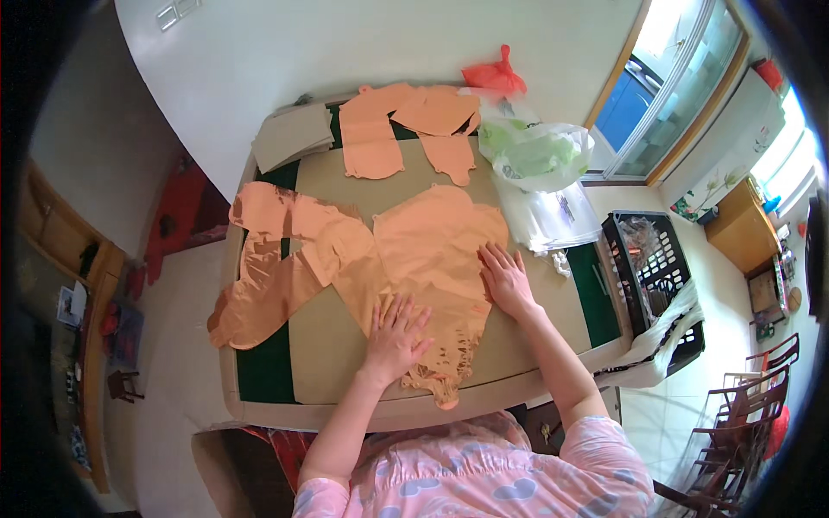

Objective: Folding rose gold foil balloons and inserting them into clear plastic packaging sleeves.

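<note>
A large flat, uninflated foil balloon (432,250), shiny copper-orange, lies in front of me, with a narrow tab at its near end. My left hand (398,338) rests on its near left part, palm down with the fingers spread. Against its right edge lies my right hand (508,278), also flat, fingers stretched out. Another crumpled foil balloon piece (276,281) spreads to the left and partly overlaps the large one. Two more flat foil balloons (371,142) (440,121) lie at the far side of the table.
Beige board covers much of the green-topped table (263,371). Grey-brown sheets (294,136) sit at its far left corner. At the far right are a red bag (496,76), a green-white plastic bag (535,155) and clear plastic sleeves (548,216). A black crate (652,276) stands beside the right edge.
</note>
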A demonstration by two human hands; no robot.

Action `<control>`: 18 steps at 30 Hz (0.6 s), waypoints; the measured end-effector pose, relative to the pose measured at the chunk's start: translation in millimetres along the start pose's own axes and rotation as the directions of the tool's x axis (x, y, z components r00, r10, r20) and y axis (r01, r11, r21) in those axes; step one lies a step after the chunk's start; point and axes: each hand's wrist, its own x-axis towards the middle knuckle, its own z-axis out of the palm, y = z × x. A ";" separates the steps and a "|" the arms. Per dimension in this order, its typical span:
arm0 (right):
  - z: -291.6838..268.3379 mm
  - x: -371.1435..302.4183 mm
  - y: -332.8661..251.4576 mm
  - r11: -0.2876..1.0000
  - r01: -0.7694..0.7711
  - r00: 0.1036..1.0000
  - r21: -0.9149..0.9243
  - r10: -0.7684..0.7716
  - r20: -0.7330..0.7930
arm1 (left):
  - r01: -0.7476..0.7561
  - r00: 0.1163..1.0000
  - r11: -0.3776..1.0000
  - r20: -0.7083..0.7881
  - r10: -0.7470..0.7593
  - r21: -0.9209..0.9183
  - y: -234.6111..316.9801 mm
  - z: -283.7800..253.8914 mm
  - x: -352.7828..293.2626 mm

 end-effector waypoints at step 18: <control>13.6 212.3 -74.9 0.959 0.279 0.955 -0.054 -0.271 0.117 | -0.025 0.985 0.994 -0.166 0.043 0.105 -158.4 -61.1 156.0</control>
